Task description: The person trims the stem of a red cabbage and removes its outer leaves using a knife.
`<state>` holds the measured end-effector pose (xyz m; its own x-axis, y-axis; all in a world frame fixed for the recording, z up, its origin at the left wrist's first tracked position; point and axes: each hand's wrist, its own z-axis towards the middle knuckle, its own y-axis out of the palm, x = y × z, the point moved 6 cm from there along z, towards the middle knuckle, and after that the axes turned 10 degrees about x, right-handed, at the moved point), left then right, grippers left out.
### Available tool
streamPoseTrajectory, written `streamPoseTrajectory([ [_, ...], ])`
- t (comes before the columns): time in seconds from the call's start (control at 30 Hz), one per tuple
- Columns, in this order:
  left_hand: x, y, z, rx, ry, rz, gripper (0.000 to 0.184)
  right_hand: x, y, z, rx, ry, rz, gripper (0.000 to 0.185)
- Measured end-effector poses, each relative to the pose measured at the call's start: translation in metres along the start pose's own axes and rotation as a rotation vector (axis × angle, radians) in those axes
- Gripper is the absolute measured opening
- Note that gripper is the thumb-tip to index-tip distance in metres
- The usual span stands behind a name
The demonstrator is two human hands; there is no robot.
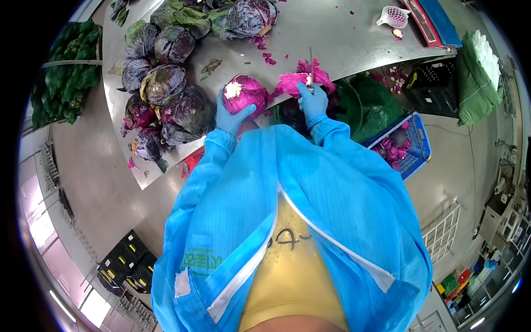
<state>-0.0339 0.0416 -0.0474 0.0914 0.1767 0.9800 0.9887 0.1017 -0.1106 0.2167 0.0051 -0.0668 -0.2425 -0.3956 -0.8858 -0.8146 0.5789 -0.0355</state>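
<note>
My left hand (234,117), in a blue glove, is wrapped round a trimmed red cabbage (250,98) at the table's near edge. The cabbage's pale cut stem end faces up and to the left. In my gloved right hand (313,104) is a knife (311,69), its thin blade pointing away from me. A loose-edged purple cabbage leaf (293,84) stretches from beside the cabbage to the knife and my right thumb; whether it is still joined to the head I cannot tell.
Untrimmed cabbages (164,84) are heaped on the steel table (332,33) at left. A white net (393,17) and red and blue trays (431,25) lie at the far right. Below stand a green bin (349,105), a blue crate (418,145) with purple pieces and a black crate (434,88).
</note>
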Motion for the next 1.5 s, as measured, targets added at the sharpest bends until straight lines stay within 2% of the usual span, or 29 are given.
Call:
streamPoseTrajectory([
  [0.07,0.008,0.0,0.003,0.01,0.033,0.075,0.104,0.0,-0.013,0.002,0.189,0.057,0.087,0.016],
  [0.13,0.018,-0.006,0.003,0.073,-0.04,0.385,0.104,0.005,-0.02,0.006,0.197,0.034,0.148,0.017],
  [0.2,0.008,-0.017,0.003,0.35,0.052,0.205,0.103,0.0,-0.023,0.007,0.09,-0.133,-0.068,0.029],
  [0.23,0.008,-0.02,0.0,0.4,0.052,0.114,0.102,-0.001,-0.025,0.009,0.057,-0.186,-0.296,0.043],
  [0.27,0.013,-0.022,-0.002,0.43,0.137,0.159,0.1,0.001,-0.024,0.009,0.057,-0.186,-0.294,0.043],
  [0.33,0.019,-0.02,0.004,0.419,0.162,0.233,0.1,-0.032,-0.021,-0.014,0.175,-0.423,-0.493,0.067],
  [0.37,0.023,-0.016,0.004,0.422,0.159,0.237,0.1,-0.046,-0.014,-0.023,0.087,-0.31,-0.522,0.084],
  [0.4,0.027,-0.012,0.005,0.476,0.099,0.276,0.099,-0.044,-0.006,-0.024,0.084,-0.309,-0.52,0.084],
  [0.47,0.035,-0.009,0.008,0.526,0.045,0.311,0.097,-0.05,0.028,-0.027,-0.166,-0.461,-0.168,0.085],
  [0.53,0.039,-0.006,0.007,0.498,0.0,0.413,0.104,-0.063,0.059,-0.028,-0.276,-0.681,-0.446,0.08],
  [0.57,0.038,-0.006,0.007,0.496,0.005,0.414,0.104,-0.067,0.07,-0.03,-0.291,-0.641,-0.375,0.069],
  [0.6,0.036,-0.008,0.007,0.485,0.014,0.402,0.105,-0.067,0.077,-0.023,-0.289,-0.64,-0.371,0.069],
  [0.67,0.022,-0.014,0.01,0.477,0.025,0.39,0.107,-0.061,0.102,-0.018,-0.514,-0.725,-0.473,0.057],
  [0.7,0.014,-0.017,0.013,0.489,0.013,0.308,0.106,-0.062,0.102,-0.021,-0.506,-0.614,-0.257,0.04],
  [0.73,0.006,-0.021,0.015,0.502,-0.001,0.224,0.105,-0.062,0.102,-0.026,-0.513,-0.616,-0.257,0.04],
  [0.8,-0.001,-0.027,0.018,0.523,-0.058,0.165,0.102,-0.073,0.09,-0.036,-0.3,-0.807,-0.404,0.03],
  [0.83,-0.002,-0.028,0.017,0.533,-0.115,0.109,0.098,-0.074,0.085,-0.043,-0.271,-0.866,-0.342,0.026],
  [0.93,-0.011,-0.031,0.024,0.424,-0.23,0.032,0.105,-0.065,0.066,-0.048,-0.229,-0.813,-0.212,0.024],
  [0.97,-0.011,-0.031,0.024,0.414,-0.219,0.003,0.094,-0.051,0.06,-0.036,-0.199,-0.575,-0.19,0.022],
  [1.0,-0.01,-0.031,0.022,0.416,-0.217,0.003,0.094,-0.034,0.05,-0.018,-0.079,-0.526,-0.195,0.022],
  [1.07,-0.004,-0.022,0.015,0.322,-0.257,-0.194,0.084,-0.022,0.03,0.006,0.079,-0.555,-0.494,0.024],
  [1.1,0.001,-0.017,0.013,0.273,-0.27,-0.276,0.077,-0.032,0.023,0.001,0.089,-0.536,-0.441,0.037],
  [1.2,0.01,-0.001,0.003,0.248,-0.346,-0.379,0.073,-0.071,0.027,-0.031,0.025,-0.548,-0.428,0.054],
  [1.23,0.013,0.005,0.0,0.24,-0.352,-0.375,0.073,-0.064,0.036,-0.029,-0.022,-0.555,-0.435,0.071],
  [1.27,0.017,0.011,0.0,0.25,-0.344,-0.356,0.072,-0.058,0.045,-0.032,-0.068,-0.571,-0.367,0.078],
  [1.33,0.021,0.02,-0.002,0.256,-0.334,-0.335,0.071,-0.052,0.059,-0.036,-0.209,-0.382,-0.354,0.077],
  [1.4,0.029,0.031,-0.003,0.161,-0.266,-0.374,0.07,-0.047,0.063,-0.032,-0.188,-0.386,-0.368,0.071],
  [1.47,0.019,0.031,-0.001,0.181,-0.241,-0.374,0.07,-0.036,0.063,-0.025,-0.235,-0.315,-0.401,0.066],
  [1.5,0.021,0.03,-0.001,0.221,-0.199,-0.276,0.069,-0.038,0.061,-0.026,-0.227,-0.377,-0.389,0.058],
])
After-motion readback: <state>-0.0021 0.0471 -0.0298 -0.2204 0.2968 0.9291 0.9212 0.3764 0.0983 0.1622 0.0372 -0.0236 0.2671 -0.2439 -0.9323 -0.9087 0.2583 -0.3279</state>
